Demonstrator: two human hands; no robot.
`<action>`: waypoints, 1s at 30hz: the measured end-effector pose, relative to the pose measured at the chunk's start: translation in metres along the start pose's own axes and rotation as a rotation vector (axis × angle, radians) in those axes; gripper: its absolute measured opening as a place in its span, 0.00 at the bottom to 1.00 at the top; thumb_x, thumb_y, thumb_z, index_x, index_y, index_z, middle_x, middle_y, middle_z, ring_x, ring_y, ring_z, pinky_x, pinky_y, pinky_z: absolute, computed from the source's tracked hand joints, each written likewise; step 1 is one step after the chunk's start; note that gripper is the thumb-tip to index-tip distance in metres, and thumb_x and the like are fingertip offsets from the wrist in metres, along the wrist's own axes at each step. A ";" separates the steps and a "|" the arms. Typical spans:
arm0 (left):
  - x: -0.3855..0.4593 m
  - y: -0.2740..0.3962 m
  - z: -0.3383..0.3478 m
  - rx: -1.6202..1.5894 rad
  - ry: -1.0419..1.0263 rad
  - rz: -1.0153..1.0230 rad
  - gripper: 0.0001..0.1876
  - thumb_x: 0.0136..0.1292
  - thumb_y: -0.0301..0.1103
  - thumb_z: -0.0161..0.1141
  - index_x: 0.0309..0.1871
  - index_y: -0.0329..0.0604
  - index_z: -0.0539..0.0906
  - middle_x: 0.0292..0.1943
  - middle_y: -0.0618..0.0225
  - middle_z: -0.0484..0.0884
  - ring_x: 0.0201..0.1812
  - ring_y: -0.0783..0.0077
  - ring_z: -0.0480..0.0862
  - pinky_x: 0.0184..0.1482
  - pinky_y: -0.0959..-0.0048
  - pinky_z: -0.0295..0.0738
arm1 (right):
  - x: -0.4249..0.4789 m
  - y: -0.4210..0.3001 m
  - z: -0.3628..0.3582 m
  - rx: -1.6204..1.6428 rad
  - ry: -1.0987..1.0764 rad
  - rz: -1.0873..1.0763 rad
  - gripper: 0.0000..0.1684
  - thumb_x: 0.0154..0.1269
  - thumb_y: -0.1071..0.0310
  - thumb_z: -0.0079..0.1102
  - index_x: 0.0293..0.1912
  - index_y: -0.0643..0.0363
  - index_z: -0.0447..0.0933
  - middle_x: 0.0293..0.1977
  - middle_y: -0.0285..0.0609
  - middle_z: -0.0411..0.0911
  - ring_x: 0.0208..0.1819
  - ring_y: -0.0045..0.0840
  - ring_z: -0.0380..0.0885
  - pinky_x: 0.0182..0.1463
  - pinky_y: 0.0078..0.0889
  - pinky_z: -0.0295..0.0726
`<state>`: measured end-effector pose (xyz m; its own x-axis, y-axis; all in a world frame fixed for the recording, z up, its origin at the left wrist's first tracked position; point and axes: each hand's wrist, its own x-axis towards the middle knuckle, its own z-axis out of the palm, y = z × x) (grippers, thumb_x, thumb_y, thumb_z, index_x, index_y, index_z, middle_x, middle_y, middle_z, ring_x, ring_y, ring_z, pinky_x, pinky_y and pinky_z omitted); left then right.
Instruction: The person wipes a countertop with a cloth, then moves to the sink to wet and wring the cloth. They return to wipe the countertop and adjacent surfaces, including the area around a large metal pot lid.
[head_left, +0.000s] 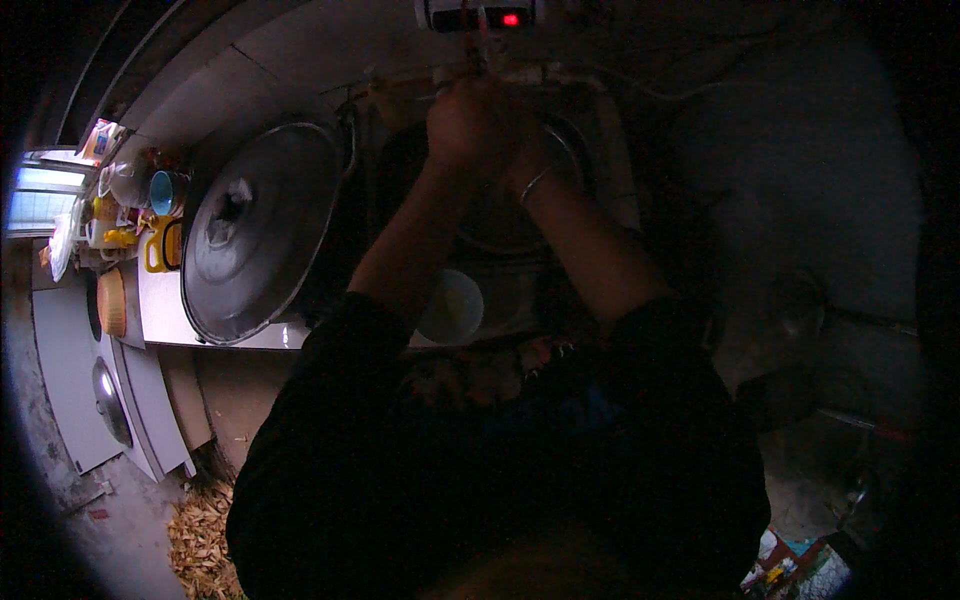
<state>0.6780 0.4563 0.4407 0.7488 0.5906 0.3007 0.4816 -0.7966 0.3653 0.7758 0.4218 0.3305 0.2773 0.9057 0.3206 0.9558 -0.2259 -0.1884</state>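
Deep shadow covers the area before me. My left hand (459, 127) and my right hand (517, 135) are close together over a dark sink (630, 191), beneath a small wall-mounted heater (480, 15) with a red lit display. The fingers blur into the dark, so whether they hold anything does not show. A thin bracelet (534, 185) circles my right wrist. Below the hands, the curved rim of a round basin (495, 247) shows faintly. A pale round bowl (452, 307) stands at the near edge, beside my left forearm.
A large metal lid (259, 232) with a knob leans left of the sink. Beyond it are a yellow jug (161, 244), a blue cup (165, 191) and several bottles. An orange basket (112, 302) is farther left. Wood chips (199, 540) lie on the floor at lower left.
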 end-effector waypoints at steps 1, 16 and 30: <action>0.002 -0.003 0.007 -0.012 -0.010 -0.032 0.14 0.58 0.45 0.59 0.35 0.44 0.83 0.35 0.51 0.84 0.36 0.49 0.85 0.36 0.57 0.82 | -0.005 0.006 0.017 0.001 0.076 -0.049 0.27 0.69 0.54 0.47 0.63 0.55 0.66 0.61 0.47 0.68 0.63 0.38 0.66 0.67 0.40 0.64; 0.006 -0.056 0.027 -0.791 -0.172 0.038 0.28 0.56 0.38 0.69 0.59 0.39 0.75 0.51 0.56 0.81 0.51 0.60 0.81 0.52 0.62 0.77 | -0.013 -0.017 -0.069 1.924 0.036 0.769 0.18 0.66 0.55 0.56 0.50 0.54 0.77 0.47 0.36 0.78 0.50 0.26 0.76 0.55 0.34 0.75; -0.010 -0.052 0.016 -0.796 -0.007 0.189 0.42 0.45 0.35 0.76 0.66 0.43 0.69 0.56 0.56 0.79 0.56 0.62 0.79 0.57 0.64 0.75 | -0.012 0.010 -0.087 0.650 0.294 -0.141 0.15 0.69 0.65 0.54 0.53 0.56 0.77 0.55 0.37 0.75 0.55 0.25 0.74 0.58 0.31 0.73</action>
<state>0.6530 0.4894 0.4046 0.7891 0.4523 0.4156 -0.1193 -0.5509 0.8260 0.7908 0.3772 0.4049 0.2586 0.7557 0.6017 0.7579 0.2274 -0.6114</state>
